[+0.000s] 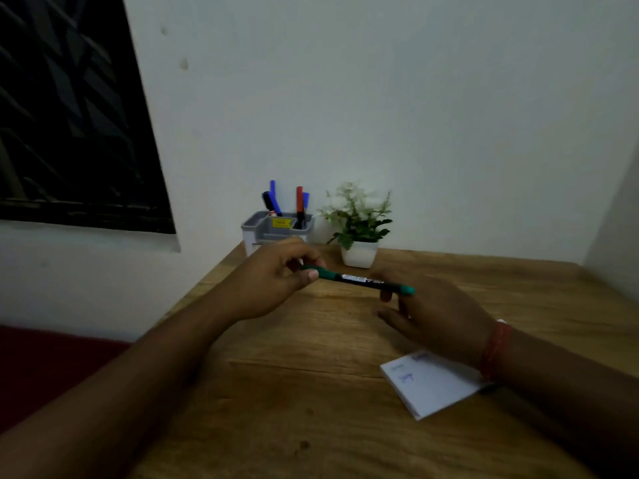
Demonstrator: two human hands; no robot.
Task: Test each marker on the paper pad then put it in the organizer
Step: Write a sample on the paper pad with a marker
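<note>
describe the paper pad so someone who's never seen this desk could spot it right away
Start at the wooden desk and look to its near right part, away from the organizer and potted plant at the back wall. The paper pad lies flat there, partly under the right wrist. It is the only white sheet on the desk, with small blue scribbles.

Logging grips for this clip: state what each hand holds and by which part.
Both hold the green marker: left hand pinches its left, capped end; right hand grips the right end in its fingers.

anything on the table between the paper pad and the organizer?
In the head view, both hands hold the green marker above that stretch; otherwise bare wood between paper pad and organizer.
</note>
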